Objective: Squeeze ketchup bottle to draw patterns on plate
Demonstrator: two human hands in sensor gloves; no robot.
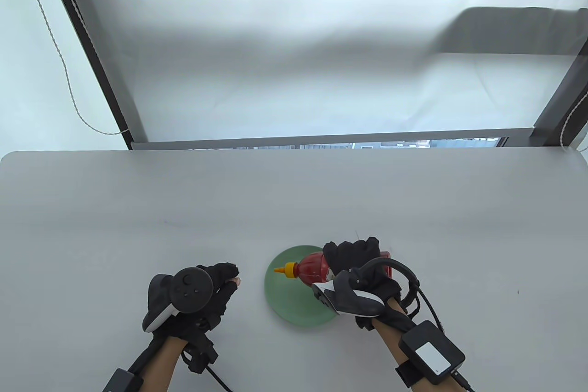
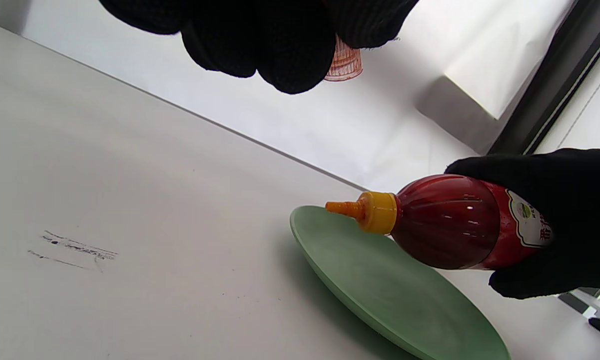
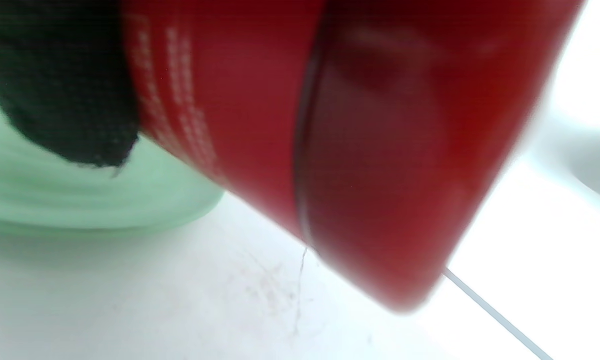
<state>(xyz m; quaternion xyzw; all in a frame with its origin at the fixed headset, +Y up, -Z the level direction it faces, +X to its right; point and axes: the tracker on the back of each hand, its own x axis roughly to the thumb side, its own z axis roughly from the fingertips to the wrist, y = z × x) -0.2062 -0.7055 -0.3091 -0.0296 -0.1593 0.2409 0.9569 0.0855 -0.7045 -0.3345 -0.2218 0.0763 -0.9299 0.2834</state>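
My right hand (image 1: 353,256) grips a red ketchup bottle (image 1: 310,268) around its body and holds it on its side just above a green plate (image 1: 294,307). The yellow cap with its orange nozzle (image 1: 279,269) points left over the plate's left part. In the left wrist view the bottle (image 2: 444,222) hangs over the plate (image 2: 379,285), gripped by my right hand (image 2: 569,220). The plate's surface shows no ketchup. My left hand (image 1: 220,279) rests left of the plate, and its fingers (image 2: 280,40) pinch a small clear reddish bottle cap (image 2: 343,64). The right wrist view shows the bottle's base (image 3: 359,150) blurred and close, with the plate (image 3: 80,195) behind.
The grey table (image 1: 294,199) reaches back to a dark window frame (image 1: 321,143). Faint scratch marks (image 2: 75,247) lie on the table left of the plate. A blind cord (image 1: 59,61) hangs at the far left.
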